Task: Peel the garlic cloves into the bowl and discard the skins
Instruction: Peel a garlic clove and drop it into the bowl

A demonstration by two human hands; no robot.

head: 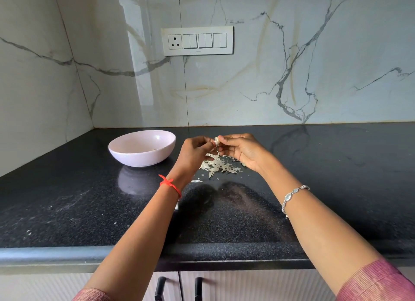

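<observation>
While both hands pinch one garlic clove (216, 140) above the skin pile (219, 165), peeling is mid-step.
Left hand (195, 151) and right hand (241, 148) grip it; next, likely strip skin, drop clove into pink bowl (125, 153), left on countertop (325, 166).

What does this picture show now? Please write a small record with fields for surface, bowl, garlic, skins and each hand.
surface: black counter
bowl: pale, upright on the counter, left of the hands; contents too small to tell
garlic clove: held between both hands, above the skins
skins: loose pile on the counter
left hand: pinches the garlic clove
right hand: pinches the garlic clove
</observation>
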